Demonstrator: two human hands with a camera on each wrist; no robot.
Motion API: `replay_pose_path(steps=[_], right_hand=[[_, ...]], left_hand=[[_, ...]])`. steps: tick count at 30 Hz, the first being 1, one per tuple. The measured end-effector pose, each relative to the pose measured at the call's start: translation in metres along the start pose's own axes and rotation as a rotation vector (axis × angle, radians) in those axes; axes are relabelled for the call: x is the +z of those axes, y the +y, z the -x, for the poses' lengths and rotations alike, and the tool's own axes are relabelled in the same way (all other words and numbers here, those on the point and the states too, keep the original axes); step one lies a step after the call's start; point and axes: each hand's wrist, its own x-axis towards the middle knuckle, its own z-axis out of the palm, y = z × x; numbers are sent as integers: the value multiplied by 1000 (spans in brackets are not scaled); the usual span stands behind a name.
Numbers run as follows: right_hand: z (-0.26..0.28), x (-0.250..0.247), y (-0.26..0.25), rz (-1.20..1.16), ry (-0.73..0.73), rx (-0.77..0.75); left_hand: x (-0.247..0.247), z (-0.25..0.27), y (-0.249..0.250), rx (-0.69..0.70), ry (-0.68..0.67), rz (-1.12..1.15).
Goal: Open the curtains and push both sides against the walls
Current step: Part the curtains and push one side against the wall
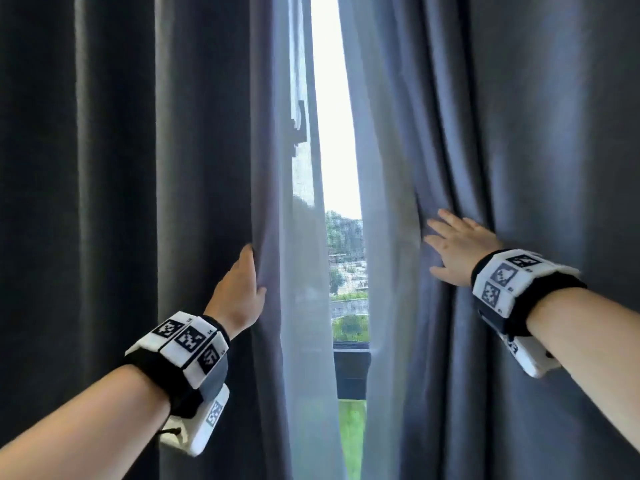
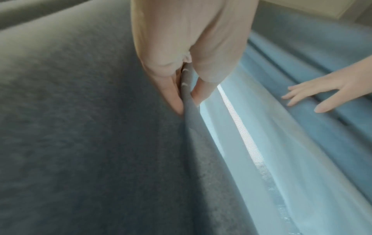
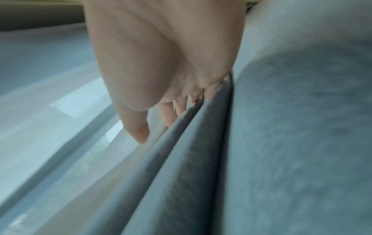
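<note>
Two dark grey curtains hang in front of me, parted by a narrow bright gap [image 1: 337, 150]. My left hand [image 1: 242, 289] grips the inner edge of the left curtain [image 1: 121, 202]; in the left wrist view my left hand [image 2: 186, 95] pinches a fold of the left curtain [image 2: 80, 127] between thumb and fingers. My right hand [image 1: 453, 247] lies flat, fingers spread, on the folds of the right curtain [image 1: 536, 133]. The right wrist view shows my right hand [image 3: 161, 114] with straight fingers pressed against bunched pleats of the right curtain [image 3: 302, 143].
A sheer white curtain [image 1: 301, 237] hangs behind the dark ones on both sides of the gap. Through the gap I see a window, a dark ledge [image 1: 351, 372] and trees and a road outside. Both wrists wear marker bands.
</note>
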Motion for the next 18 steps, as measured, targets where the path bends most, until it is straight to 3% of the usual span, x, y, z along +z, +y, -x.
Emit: replay_pose_path(steps=[5, 10, 18], right_hand=[[13, 1, 29, -28, -78, 257], [13, -28, -17, -294, -55, 469], [-6, -84, -127, -559, 146, 188]], left_hand=[[-21, 1, -27, -110, 26, -41], [-35, 0, -45, -144, 36, -52], [-46, 8, -51, -76, 7, -53]])
